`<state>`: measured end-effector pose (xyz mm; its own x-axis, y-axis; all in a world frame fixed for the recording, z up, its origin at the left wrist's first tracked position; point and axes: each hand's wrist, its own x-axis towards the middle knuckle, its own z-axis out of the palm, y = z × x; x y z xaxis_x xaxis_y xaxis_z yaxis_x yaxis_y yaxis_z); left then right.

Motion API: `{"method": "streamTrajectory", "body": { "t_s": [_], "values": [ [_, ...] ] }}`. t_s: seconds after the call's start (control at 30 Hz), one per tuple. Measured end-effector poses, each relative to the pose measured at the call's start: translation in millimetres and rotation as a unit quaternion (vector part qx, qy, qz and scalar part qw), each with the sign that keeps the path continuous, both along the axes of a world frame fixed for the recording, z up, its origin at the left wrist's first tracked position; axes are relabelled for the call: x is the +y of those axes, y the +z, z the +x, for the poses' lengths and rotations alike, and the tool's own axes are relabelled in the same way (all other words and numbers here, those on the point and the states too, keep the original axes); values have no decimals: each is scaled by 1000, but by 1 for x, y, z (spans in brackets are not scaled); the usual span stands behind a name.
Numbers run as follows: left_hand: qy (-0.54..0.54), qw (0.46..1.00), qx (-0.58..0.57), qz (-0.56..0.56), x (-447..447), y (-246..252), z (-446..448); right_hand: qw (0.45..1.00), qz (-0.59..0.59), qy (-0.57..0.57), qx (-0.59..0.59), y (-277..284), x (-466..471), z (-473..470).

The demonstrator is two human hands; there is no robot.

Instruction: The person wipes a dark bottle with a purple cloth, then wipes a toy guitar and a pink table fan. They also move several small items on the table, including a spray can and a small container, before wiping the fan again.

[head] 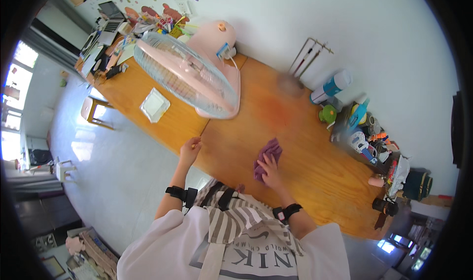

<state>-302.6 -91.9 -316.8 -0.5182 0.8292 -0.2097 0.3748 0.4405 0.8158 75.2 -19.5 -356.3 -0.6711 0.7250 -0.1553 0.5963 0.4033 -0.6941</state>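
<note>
My right hand [270, 171] lies on a crumpled purple cloth [273, 149], fingers spread over it and pressing it onto the wooden table [236, 158]. My left hand [190, 151] hovers by the table's near edge, left of the cloth. Its fingers are loosely bent, with a small gap to the thumb, and I see nothing in them. Beyond both hands stands a pink electric fan [188, 73] with a pale blue guard, tilted in this view. A reddish patch [277, 112] shows on the wood past the cloth.
A white square packet [155, 105] lies left of the fan. Along the wall stand a metal rack [308, 58], a blue-and-white canister [330, 86], a green figure [327, 113] and a crowded box [356, 136]. A camera lens [385, 207] is near the right end. A laptop [111, 25] sits far left.
</note>
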Motion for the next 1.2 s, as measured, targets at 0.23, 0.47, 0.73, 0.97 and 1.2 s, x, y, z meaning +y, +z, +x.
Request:
{"method": "streamTrajectory", "body": {
  "t_s": [0.23,0.47,0.73,0.97,1.2],
  "values": [
    [-81,996,21,36,72,-21,-76,983,-139,59,108,-4,-6,-163],
    [-83,995,46,25,43,-16,-88,893,-434,-4,121,51,73,-225],
    [-53,987,66,138,60,-38,-69,936,-35,-343,76,102,208,-137],
    [68,965,-252,3,124,-72,-67,928,-64,-367,-28,83,295,-135],
    [88,979,-185,-25,143,-111,-63,927,-116,-354,-47,51,307,-144]
  ]
}}
